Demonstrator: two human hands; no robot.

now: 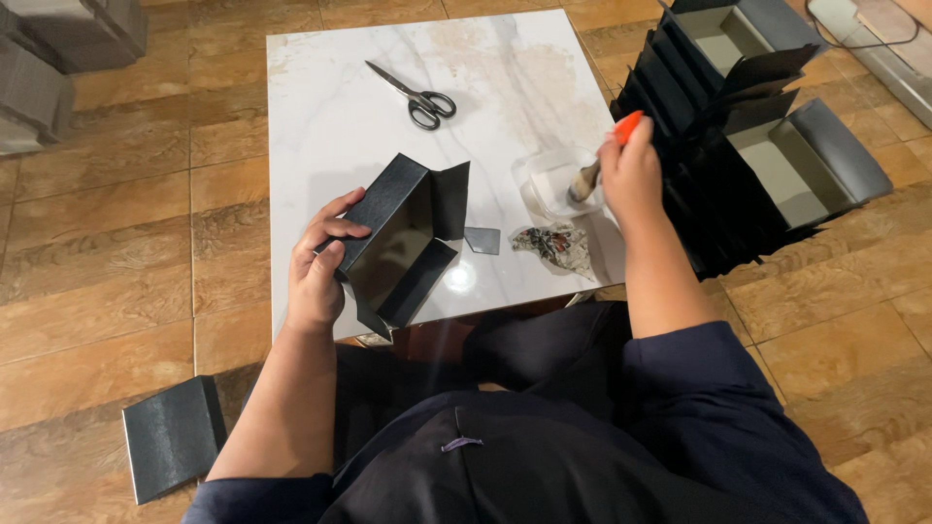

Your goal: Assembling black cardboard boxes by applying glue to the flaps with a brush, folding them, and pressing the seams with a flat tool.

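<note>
The head camera looks down on a low white marble table (320, 107) set on a brown tiled floor (107, 262), with the person seated behind it in dark clothing.

The left hand (318, 267) is closed around one side wall of a partly folded black box (403, 238), thumb on the outer face and fingers curled over its edge. The box stands tilted on the table's near edge, its open side turned toward the person and its flaps spread out to the right of the hand.

The right hand (631, 175) is closed around a brush with an orange handle (607, 155); the handle tip sticks up above the knuckles and the bristles dip into a shallow clear container (549, 184) just left of that hand.

Between the two hands lie a small dark card piece (482, 240) and, nearer the right hand, a crumpled patterned rag (555, 243). Beyond both hands, toward the far side of the table, lie scissors with black handles (413, 94), blades closed.

To the right of the right hand, a row of finished dark boxes with grey interiors (767, 126) stands on the floor. Below the left forearm, a flat black sheet (173, 437) lies on the floor.
</note>
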